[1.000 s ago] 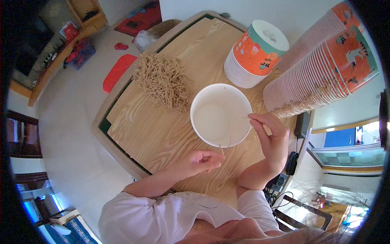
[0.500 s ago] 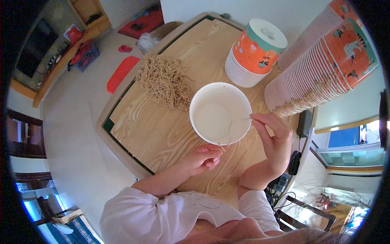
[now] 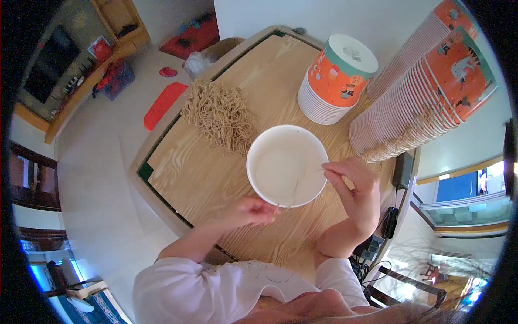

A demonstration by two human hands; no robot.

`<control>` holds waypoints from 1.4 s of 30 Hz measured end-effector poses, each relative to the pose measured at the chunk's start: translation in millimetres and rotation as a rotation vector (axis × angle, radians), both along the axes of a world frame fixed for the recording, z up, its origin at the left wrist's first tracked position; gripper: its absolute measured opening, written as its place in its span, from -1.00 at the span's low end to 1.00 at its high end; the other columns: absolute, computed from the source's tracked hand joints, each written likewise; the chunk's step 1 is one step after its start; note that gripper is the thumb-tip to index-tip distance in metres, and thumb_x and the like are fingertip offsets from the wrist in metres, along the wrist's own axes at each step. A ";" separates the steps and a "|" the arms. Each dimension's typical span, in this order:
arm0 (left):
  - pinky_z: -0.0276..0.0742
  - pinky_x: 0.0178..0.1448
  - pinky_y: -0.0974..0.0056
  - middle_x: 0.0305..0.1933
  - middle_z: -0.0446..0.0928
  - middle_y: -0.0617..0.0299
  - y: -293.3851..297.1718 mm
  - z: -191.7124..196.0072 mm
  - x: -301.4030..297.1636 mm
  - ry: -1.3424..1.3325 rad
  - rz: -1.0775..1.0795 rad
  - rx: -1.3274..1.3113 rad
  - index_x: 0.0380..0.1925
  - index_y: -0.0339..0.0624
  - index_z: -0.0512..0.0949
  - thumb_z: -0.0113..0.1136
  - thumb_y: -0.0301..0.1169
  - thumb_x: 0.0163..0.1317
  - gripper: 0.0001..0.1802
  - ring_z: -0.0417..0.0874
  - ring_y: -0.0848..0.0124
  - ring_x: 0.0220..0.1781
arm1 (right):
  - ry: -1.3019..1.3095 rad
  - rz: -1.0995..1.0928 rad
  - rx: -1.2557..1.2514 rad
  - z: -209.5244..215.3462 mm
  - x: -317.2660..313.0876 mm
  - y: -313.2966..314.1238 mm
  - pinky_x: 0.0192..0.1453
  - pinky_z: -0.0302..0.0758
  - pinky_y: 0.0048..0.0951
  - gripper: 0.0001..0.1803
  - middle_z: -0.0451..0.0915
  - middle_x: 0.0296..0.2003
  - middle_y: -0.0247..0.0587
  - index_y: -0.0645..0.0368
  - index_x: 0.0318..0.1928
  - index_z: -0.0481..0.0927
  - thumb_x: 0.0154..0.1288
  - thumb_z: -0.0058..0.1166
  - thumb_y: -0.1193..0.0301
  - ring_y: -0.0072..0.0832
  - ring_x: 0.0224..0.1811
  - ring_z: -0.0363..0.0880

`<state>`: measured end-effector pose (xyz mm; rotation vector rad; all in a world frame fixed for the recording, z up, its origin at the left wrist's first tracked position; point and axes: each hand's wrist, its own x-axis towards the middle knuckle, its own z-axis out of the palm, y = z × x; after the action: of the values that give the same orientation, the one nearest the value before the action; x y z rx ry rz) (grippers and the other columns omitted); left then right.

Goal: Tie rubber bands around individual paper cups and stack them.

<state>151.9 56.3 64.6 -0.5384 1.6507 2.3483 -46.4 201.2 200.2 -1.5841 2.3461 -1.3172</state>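
Note:
A white paper tub stands mouth up on the wooden table in front of me, with nothing visible inside. My right hand pinches a thin tan string between thumb and forefinger at the tub's right rim. The string hangs slack across the mouth to the near rim. At that near rim my left hand, slightly blurred, has its fingers closed, with a bit of string at the fingertips. A loose heap of tan strings lies beyond the tub to the left.
A short stack of orange and green printed tubs stands upside down at the back. Long nested tub stacks lean at the right, tan strings draped over the nearer one. A black adapter and cables sit by the right table edge.
Both hands have shifted left, the left one farther along the near rim. In the picture the tub sits a little lower and to the left. The string still spans its mouth.

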 end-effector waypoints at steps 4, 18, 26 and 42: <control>0.50 -0.19 0.46 -0.29 0.63 0.28 -50.8 64.1 24.6 0.094 -0.069 -0.454 -0.21 -0.21 0.62 0.28 -0.39 0.21 -0.81 0.60 0.57 -0.27 | 0.031 0.081 0.045 -7.9 0.6 -12.0 -0.30 0.52 -0.33 -0.88 0.63 -0.42 -0.16 0.19 -0.32 0.66 0.09 0.25 0.47 -0.24 -0.37 0.61; 0.54 -0.18 0.26 -0.36 0.60 0.15 -47.6 91.2 -107.7 0.646 0.022 -0.852 -0.04 -0.20 0.53 0.36 -0.49 -0.01 -0.55 0.64 0.33 -0.29 | -0.088 0.036 0.112 -30.4 -14.6 -25.9 -0.24 0.53 -0.27 -0.89 0.62 -0.38 -0.10 0.20 -0.31 0.63 0.14 0.20 0.45 -0.15 -0.31 0.62; 0.55 -0.20 0.26 -0.46 0.59 0.17 -60.6 78.1 -115.9 0.336 -0.027 -0.946 -0.11 -0.26 0.54 0.31 -0.52 0.01 -0.63 0.63 0.37 -0.38 | -0.152 0.061 0.106 -42.9 -36.1 -27.8 -0.33 0.51 -0.44 -0.87 0.62 -0.44 -0.12 0.30 -0.26 0.63 0.18 0.19 0.51 -0.43 -0.44 0.60; 0.51 -0.08 0.12 -0.32 0.58 0.13 -67.9 67.9 -131.6 0.374 0.059 -1.213 -0.43 -0.26 0.55 0.29 -0.45 0.05 -0.86 0.58 0.18 -0.17 | 0.022 -0.064 0.057 -55.5 -46.2 -34.4 -0.32 0.52 -0.33 -0.73 0.57 -0.53 -0.12 0.21 -0.13 0.53 0.15 0.22 0.46 -0.30 -0.47 0.60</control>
<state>20.4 -11.6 132.6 -0.2958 3.1661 1.2403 -92.6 166.8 144.7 -1.5283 2.4443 -1.2389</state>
